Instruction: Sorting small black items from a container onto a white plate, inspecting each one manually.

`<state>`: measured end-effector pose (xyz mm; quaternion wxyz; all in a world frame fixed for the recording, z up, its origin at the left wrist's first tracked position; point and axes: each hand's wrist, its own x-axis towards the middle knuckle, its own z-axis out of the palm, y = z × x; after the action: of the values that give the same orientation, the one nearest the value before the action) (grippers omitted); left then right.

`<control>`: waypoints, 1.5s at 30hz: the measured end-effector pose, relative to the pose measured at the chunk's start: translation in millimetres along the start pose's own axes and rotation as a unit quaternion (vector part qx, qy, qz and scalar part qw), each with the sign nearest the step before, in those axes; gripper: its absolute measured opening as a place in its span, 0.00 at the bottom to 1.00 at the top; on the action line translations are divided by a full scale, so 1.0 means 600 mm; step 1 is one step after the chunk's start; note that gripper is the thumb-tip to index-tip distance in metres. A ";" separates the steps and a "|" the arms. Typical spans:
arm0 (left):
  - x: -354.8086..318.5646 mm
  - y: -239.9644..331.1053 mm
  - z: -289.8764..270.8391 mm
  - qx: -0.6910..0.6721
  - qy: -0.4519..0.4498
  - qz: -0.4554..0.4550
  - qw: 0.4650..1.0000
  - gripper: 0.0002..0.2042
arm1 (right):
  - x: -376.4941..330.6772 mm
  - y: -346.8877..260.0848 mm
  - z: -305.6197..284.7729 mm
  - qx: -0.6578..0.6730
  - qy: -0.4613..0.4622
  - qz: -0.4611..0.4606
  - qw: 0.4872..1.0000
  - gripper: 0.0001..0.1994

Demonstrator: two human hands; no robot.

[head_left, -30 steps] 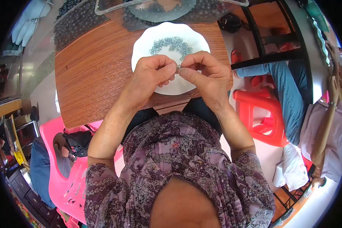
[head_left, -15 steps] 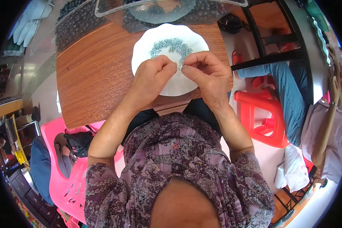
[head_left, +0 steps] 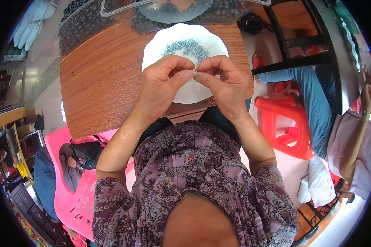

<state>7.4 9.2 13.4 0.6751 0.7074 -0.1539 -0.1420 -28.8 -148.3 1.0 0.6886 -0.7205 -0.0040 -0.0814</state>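
"Wood-grain brown tabletop (head_left: 99,86) straight ahead, with a bright pink plastic chair (head_left: 55,168) off to the left and a red plastic stool (head_left: 280,152) to the right. What sits on the table?"

"A white round plate with a scalloped rim (head_left: 153,49), near the table's right side and squarely before the body. My guess is it's there so both hands reach it without stretching."

"And the scatter on it?"

"Small grey-blue bits (head_left: 189,47), lying in a curved band toward the far half. The pale plate probably helps them stand out, and that position leaves the near half free beneath the fingers."

"Where are the hands?"

"Over the near half of the plate, tips almost meeting. The bare left hand (head_left: 160,80) and the bare right hand (head_left: 226,84) share one small pale glinting piece (head_left: 195,71) between them."

"How do the fingers stand?"

"On each hand, thumb and forefinger are drawn together, pinched on the piece; the other fingers curl in behind. I can't tell which hand grips harder, nor the piece's exact shape."

"Why fingertips only?"

"It's tiny, so I'd say a whole-hand grasp would bury it. Being above the plate, it would likely land there if dropped."

"Beyond the plate?"

"A clear, round-cornered plastic tray (head_left: 108,12) at the table's far edge."
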 end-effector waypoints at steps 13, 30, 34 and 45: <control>-0.007 -0.009 0.009 0.047 0.046 0.000 0.998 0.08 | 0.004 0.000 0.010 -0.131 0.024 -0.162 0.978 0.10; 0.001 -0.003 -0.001 -0.068 0.016 -0.134 0.988 0.13 | 0.015 0.009 0.009 -0.248 0.013 -0.315 0.916 0.14; 0.004 0.004 -0.005 -0.097 0.000 -0.202 0.975 0.12 | 0.020 0.017 0.005 -0.280 0.013 -0.367 0.887 0.14; 0.009 0.006 -0.001 -0.162 -0.007 -0.244 0.956 0.13 | 0.014 0.011 -0.002 -0.219 -0.008 -0.232 0.948 0.15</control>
<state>12.3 7.5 16.8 0.7244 0.6034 0.0443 -0.3305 -19.8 -151.0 -4.2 0.4762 -0.8331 -0.1591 -0.2321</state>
